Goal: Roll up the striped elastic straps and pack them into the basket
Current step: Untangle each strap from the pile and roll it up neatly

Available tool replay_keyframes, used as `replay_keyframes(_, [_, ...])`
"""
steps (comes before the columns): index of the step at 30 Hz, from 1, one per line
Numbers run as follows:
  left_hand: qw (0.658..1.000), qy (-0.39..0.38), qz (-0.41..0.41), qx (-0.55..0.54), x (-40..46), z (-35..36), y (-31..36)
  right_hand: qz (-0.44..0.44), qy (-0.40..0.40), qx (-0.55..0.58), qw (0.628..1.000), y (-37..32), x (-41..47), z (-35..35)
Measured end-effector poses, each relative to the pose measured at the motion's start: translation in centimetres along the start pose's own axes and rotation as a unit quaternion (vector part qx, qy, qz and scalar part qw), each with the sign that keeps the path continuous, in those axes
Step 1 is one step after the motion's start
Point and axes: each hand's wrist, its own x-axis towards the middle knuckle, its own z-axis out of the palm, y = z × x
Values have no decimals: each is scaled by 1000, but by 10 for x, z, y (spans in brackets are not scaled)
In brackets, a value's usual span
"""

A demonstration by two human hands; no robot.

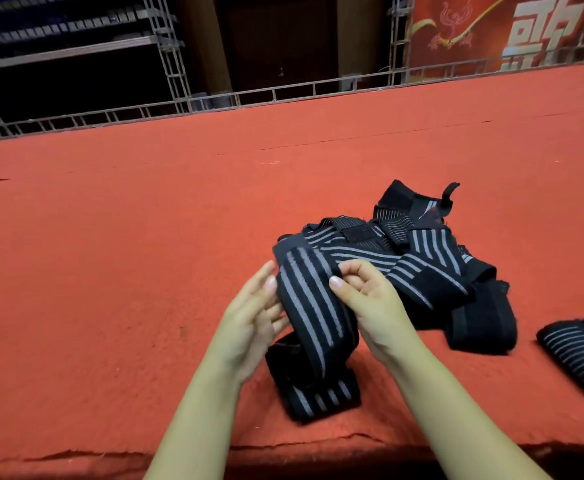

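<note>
A black elastic strap with grey stripes [313, 306] is lifted off the red cloth between my hands, its lower end [321, 396] folded on the cloth. My right hand [370, 299] pinches its upper right edge with thumb and curled fingers. My left hand [252, 317] touches the strap's left edge with nearly straight fingers. A loose pile of more striped straps [429, 251] lies just behind and to the right. Rolled straps [581, 351] lie at the right edge. No basket is in view.
The red cloth surface [128, 237] stretches wide to the left and back. Its front edge [76, 459] runs just below my forearms. A metal truss rail [214, 102] borders the far side, with a red banner [508, 32] behind.
</note>
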Motion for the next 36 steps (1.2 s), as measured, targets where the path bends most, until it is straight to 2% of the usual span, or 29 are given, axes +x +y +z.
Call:
replay_keyframes(2, [999,30,16,-4,6,0,5,13,-29,-2,1000,4,-5,0])
replay_keyframes(4, [998,44,32,20,9,2,6,7,-25,-31,999,7,-6,-2])
replay_keyframes(7, [998,19,53,38,8,7,6,-32,10,-138,990,5,-6,-5])
replay_keyframes(13, [997,20,39,63,7,6,6,-57,31,-205,977,4,-2,-14])
replay_keyframes(23, [976,151,99,119,12,6,-2,-54,22,-219,974,13,4,-11])
replay_keyframes(27, [932,275,170,164,21,-17,6,-56,99,-241,964,14,7,-25])
replay_keyframes(30, [905,359,191,124,18,-44,30,-33,151,-315,936,10,10,-51])
replay_keyframes(33, [922,324,184,107,9,-47,44,-2,148,-374,915,7,16,-55])
replay_keyframes(36, [946,250,171,115,-3,-30,50,19,44,-427,903,10,26,-32])
